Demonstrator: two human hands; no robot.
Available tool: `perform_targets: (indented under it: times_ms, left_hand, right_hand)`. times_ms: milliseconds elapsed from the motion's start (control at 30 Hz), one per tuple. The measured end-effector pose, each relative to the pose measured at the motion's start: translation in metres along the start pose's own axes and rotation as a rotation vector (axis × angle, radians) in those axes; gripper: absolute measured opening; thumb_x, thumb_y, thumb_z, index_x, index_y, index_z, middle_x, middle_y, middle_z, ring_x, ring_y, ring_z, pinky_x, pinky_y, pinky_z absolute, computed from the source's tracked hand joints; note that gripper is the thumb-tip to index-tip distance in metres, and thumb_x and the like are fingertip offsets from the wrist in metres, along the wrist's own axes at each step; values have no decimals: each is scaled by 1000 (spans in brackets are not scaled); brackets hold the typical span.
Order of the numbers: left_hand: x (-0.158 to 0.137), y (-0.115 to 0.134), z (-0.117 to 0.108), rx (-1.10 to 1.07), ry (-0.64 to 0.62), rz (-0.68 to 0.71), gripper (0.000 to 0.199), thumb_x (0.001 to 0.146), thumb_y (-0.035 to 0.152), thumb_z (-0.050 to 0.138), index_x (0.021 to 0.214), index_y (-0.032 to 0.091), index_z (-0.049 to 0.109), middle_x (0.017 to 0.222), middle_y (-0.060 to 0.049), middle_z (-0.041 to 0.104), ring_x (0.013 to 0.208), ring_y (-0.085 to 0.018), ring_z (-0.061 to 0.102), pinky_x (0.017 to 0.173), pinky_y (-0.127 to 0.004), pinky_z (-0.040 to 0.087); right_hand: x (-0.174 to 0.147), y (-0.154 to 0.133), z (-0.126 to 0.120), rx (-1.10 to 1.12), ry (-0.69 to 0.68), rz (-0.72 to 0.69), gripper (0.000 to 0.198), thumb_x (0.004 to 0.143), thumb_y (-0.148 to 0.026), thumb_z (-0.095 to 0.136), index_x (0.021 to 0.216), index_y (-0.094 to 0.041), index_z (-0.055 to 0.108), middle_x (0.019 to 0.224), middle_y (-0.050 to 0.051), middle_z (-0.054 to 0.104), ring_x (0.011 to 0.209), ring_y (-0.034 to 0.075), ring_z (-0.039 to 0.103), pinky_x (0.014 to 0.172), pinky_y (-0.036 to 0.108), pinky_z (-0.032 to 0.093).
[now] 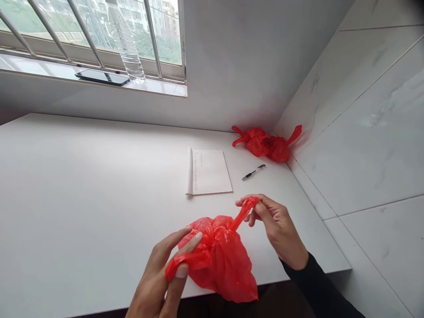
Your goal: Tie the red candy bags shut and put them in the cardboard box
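A red plastic bag [225,260], gathered and knotted at its middle, lies at the table's front edge and hangs slightly over it. One twisted handle is pinched between the thumb and fingers of my left hand [162,269], at the bag's left side. My right hand [274,223] pinches the other handle and holds it up to the right of the knot. Both handles are stretched apart. What the bag contains, if anything, cannot be made out.
An open notepad [212,172] with writing lies on the white table [82,198], a pen [253,172] to its right. Two knotted red bags [258,141] sit in the back corner by the tiled wall. On the windowsill are a phone [102,77] and a clear bottle [127,48].
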State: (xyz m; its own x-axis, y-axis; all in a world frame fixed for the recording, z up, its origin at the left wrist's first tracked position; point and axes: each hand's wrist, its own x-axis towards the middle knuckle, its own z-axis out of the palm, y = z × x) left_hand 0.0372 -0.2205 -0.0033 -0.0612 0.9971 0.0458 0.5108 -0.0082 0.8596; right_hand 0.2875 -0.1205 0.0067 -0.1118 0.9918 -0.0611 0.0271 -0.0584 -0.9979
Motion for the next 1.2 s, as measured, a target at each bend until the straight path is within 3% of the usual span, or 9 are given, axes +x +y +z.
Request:
perform_targets:
  times_ms: [100,200,300,433,700,833,967,1067,1200]
  left_hand:
    - [6,-8,-5,-336,117,-313,44,98,54,46,101,29,81,122,-5,74,124,-31,64,110,-46,51]
    - [9,-12,-6,-488,199,-390,50,97,57,46,81,24,81,97,-11,78,109,-36,69,99,-53,56]
    - [9,-4,2,-426,158,-291,48,98,59,42,109,28,77,123,-9,72,121,-37,63,105,-56,51]
    - [15,10,23,-155,10,-39,58,96,49,56,151,42,39,157,-2,46,143,-30,44,118,-55,39]
    - [45,-25,67,182,-172,227,55,103,25,40,156,40,33,162,5,41,155,-19,25,129,-51,22]
    - [45,-36,73,183,-182,196,55,100,21,41,153,34,42,162,2,41,155,-21,26,130,-54,10]
    - [45,-17,62,42,-103,106,43,101,32,48,144,32,53,150,-1,56,146,-22,43,123,-47,34]
    - [49,5,49,-362,-24,-114,27,95,44,61,118,30,66,120,-2,72,116,-21,66,99,-35,55]
    - [57,21,37,-714,50,-344,51,86,44,74,131,30,54,96,1,73,92,-18,68,86,-31,55]
  right_hand:
    - [1,-1,-3,401,69,223,24,98,-40,54,83,-24,65,100,2,75,53,9,47,72,30,56]
    - [2,6,-3,556,70,303,22,97,-35,53,81,-23,64,97,4,75,72,14,62,80,31,58]
    - [-2,13,3,445,40,134,30,101,-38,47,81,-24,65,108,4,74,115,22,63,105,36,49]
    - [-15,18,20,191,-81,63,36,104,-48,43,99,-26,71,127,4,70,126,26,58,111,41,43]
    - [-25,55,41,-18,-58,55,37,105,-51,43,113,-26,69,121,6,71,112,25,63,102,39,48]
    - [-16,72,33,167,85,73,40,104,-45,40,99,-24,74,118,7,71,112,26,63,103,40,48]
    - [-15,69,22,332,196,78,35,101,-45,48,96,-23,75,115,6,72,115,26,62,103,40,48]
    - [-20,54,17,371,239,66,31,98,-44,52,91,-24,74,111,6,72,120,25,59,108,39,44]
    - [-21,32,15,722,196,223,25,97,-43,54,83,-27,68,85,2,70,103,24,64,101,41,48]
